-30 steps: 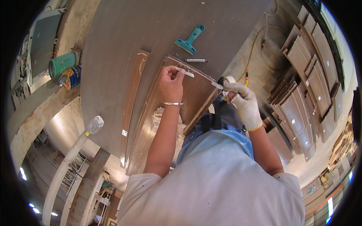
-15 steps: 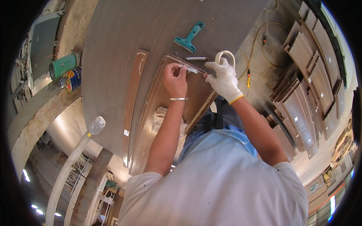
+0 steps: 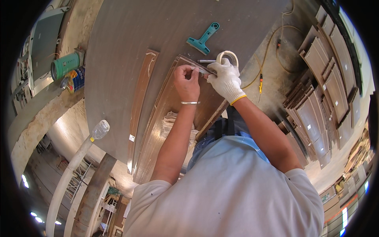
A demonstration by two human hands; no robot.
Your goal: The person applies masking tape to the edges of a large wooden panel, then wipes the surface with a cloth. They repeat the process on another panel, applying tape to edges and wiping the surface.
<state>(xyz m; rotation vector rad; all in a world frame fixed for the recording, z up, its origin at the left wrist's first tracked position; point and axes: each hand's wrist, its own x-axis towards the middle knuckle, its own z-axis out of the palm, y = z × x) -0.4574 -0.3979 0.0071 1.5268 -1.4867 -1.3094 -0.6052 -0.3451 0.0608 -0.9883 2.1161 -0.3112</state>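
Tape roll (image 3: 227, 57) sits looped over the gloved right hand (image 3: 226, 79), which has moved in from half a second ago and now meets the bare left hand (image 3: 187, 81); both hands pinch a strip at the far end of the brown panel (image 3: 173, 118). That panel lies on the grey-brown surface (image 3: 118, 71), a teal scraper (image 3: 203, 39) just beyond it, paint cans (image 3: 67, 71) at the left and stacked cabinet doors (image 3: 327, 91) on the floor at the right.

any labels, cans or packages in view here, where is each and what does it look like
Green can: far left ledge, lying on its side, cylinder.
Blue can: just below the green one, printed yellow and red.
White sticker: small square on the long brown strip.
Clear plastic bottle: lower left, stuck on a white pipe.
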